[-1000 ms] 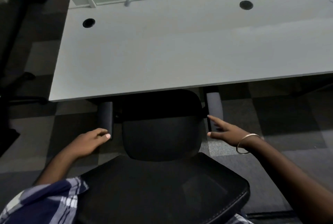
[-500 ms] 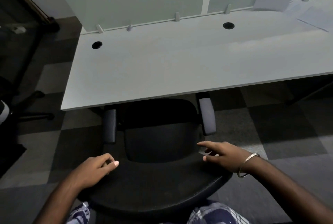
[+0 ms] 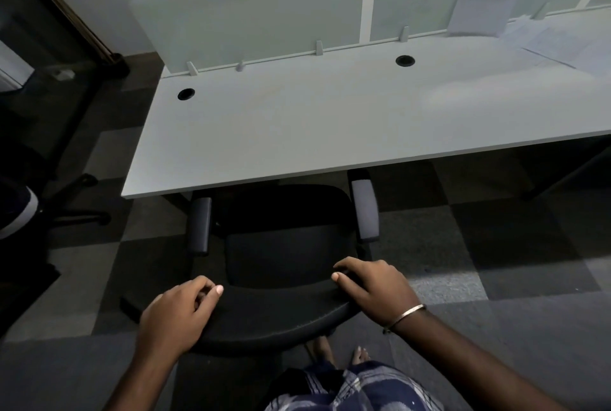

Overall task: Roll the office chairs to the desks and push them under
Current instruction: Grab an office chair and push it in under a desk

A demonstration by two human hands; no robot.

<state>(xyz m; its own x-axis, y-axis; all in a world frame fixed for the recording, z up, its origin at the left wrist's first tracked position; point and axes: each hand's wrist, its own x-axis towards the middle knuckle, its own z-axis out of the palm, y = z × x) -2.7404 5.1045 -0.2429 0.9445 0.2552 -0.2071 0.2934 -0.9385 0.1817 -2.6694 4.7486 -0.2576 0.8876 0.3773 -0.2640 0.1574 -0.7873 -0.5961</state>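
office chair (image 3: pixel 281 265) sits at 12 o'clock from the person, seat partly under the white counter (image 3: pixel 297 126), armrests poking out at its edge. i'd push evenly, straight ahead, so the armrests clear underneath. left hand (image 3: pixel 175 314) and right hand (image 3: pixel 373 288) both rest on the backrest top, fingers loosely curled over it.

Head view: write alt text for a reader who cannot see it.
A person's left hand and right hand rest on the backrest top of a black office chair, its seat partly under a white desk. A frosted divider panel stands along the desk's far edge.
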